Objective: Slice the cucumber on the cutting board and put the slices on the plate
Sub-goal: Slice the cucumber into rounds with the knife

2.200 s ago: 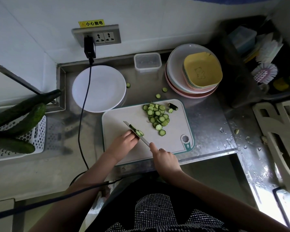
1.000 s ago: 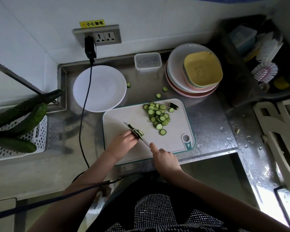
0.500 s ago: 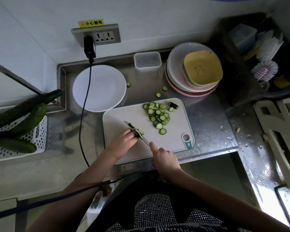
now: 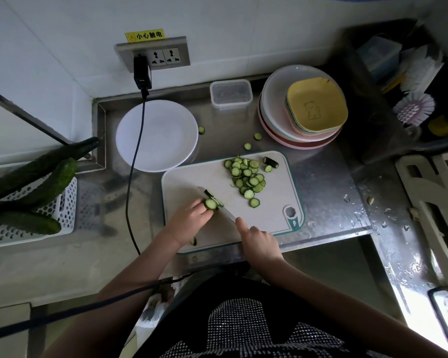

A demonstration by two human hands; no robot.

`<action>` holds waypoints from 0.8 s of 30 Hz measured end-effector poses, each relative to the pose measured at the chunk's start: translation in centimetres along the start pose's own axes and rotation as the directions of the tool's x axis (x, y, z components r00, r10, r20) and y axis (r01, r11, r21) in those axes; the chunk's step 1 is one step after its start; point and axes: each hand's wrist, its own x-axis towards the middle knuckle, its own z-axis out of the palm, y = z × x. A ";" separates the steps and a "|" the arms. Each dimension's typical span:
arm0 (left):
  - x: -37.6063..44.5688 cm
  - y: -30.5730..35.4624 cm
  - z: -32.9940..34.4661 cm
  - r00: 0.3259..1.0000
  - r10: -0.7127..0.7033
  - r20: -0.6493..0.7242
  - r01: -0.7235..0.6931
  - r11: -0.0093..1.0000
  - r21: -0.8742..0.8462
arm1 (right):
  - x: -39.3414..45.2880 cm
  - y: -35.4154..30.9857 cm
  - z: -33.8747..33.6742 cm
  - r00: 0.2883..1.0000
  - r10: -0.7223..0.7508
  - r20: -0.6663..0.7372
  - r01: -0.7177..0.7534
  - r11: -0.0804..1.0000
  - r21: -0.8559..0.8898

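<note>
My left hand [image 4: 192,220] pinches the last cucumber stub [image 4: 210,203] on the cutting board [image 4: 192,179], while my right hand [image 4: 259,241] grips the knife [image 4: 226,213], blade against the stub. Cut slices [image 4: 246,177] lie heaped on the board; the white plate [image 4: 163,151] sits just beyond on the bench [image 4: 321,177].

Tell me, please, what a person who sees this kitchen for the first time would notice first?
Probably the pile of cucumber slices on the far part of the cutting board, at the centre. At the board's near side the left hand holds the cucumber stub while the right hand grips the knife against it. The white plate behind the board holds no slices, and whole cucumbers lie over a perforated basket at the left.
</note>
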 end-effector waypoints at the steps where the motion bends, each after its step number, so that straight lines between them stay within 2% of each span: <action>1: -0.1 0.0 0.0 1.000 -0.002 0.003 0.002 1.000 -0.004 | -0.2 0.0 -0.1 1.000 -0.011 -0.005 0.011 1.000 0.004; 10: -0.3 -0.1 0.3 0.998 -0.049 0.042 0.049 0.999 -0.009 | -0.7 -0.4 0.2 0.999 -0.035 -0.001 0.035 0.999 0.018; 24: -0.2 0.0 0.3 0.999 -0.054 -0.007 0.053 0.998 -0.046 | -0.4 -0.5 -0.2 0.999 -0.039 0.011 0.040 0.998 -0.041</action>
